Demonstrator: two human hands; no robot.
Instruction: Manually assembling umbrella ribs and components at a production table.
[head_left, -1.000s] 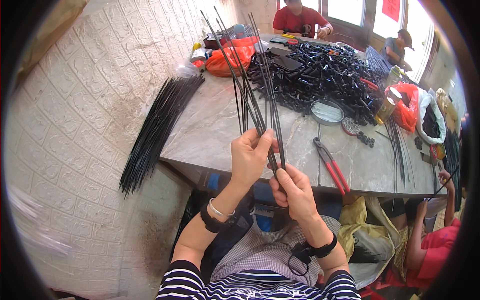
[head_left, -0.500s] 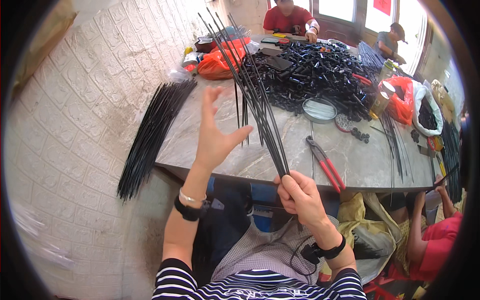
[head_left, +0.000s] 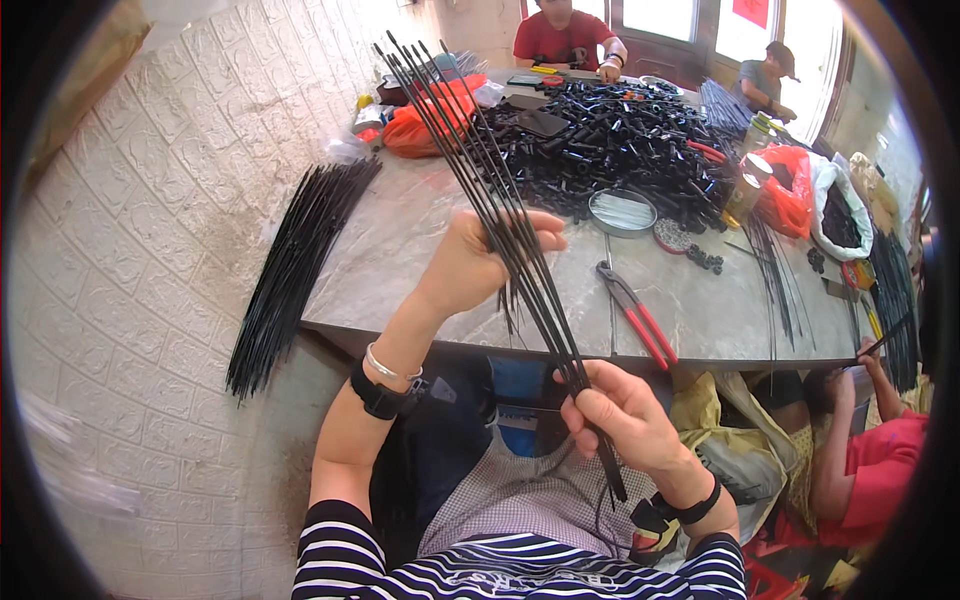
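Note:
My right hand (head_left: 622, 417) grips the lower end of a bundle of several thin black rods (head_left: 478, 170) that slants up and to the left over the table. My left hand (head_left: 478, 262) is raised higher up, fingers curled around the middle of the same bundle. Both wrists carry black bands. The rods' lower tips stick out below my right hand, over my checked apron.
Red-handled pliers (head_left: 637, 313) lie near the front edge of the grey table (head_left: 400, 260). A big heap of black parts (head_left: 620, 140), a round tin (head_left: 621, 212) and orange bags sit farther back. A long sheaf of black rods (head_left: 296, 255) hangs off the left edge. Other people sit around.
My left hand, open and spread half a second ago, has closed back around the middle of the bundle. The bundle stays tilted up to the left in my right hand.

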